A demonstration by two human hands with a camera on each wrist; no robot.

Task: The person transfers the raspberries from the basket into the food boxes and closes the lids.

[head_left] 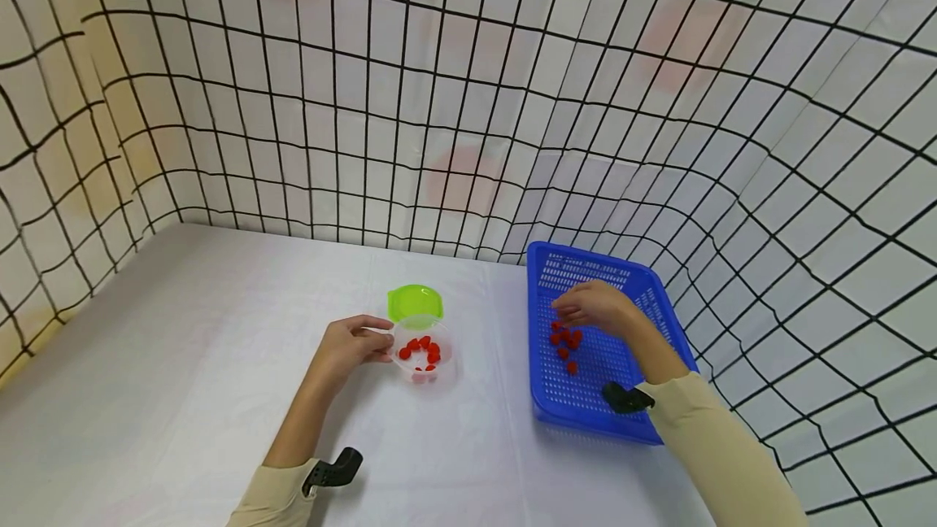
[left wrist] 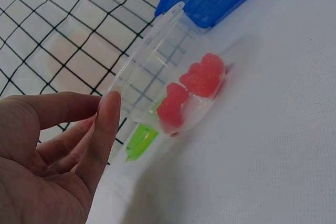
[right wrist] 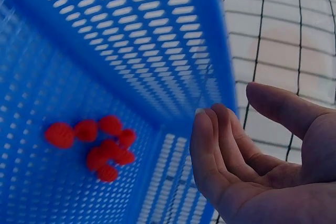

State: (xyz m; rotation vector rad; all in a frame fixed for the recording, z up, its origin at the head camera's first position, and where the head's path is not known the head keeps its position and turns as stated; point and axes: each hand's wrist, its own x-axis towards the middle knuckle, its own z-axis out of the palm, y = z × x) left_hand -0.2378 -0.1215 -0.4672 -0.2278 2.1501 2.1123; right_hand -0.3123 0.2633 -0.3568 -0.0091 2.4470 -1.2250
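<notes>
My left hand [head_left: 355, 346] pinches the rim of a clear plastic bowl [left wrist: 149, 72] between thumb and fingers, at its left side. Several red raspberries [left wrist: 202, 77] lie in the bottom of that bowl on the white table. Over the blue basket [head_left: 538, 381] hangs my right hand [head_left: 596, 305], its fingers loosely bent and thumb apart, with nothing between them in the right wrist view. Below it, more raspberries [right wrist: 107, 148] sit bunched on the basket's perforated floor, toward its left side.
A bright green lid [head_left: 415, 302] lies just behind the bowl. Black wire mesh [head_left: 351, 104] in front of white sheeting stands along the back and both sides, close to the basket on the right. White cloth [head_left: 183, 364] covers the table.
</notes>
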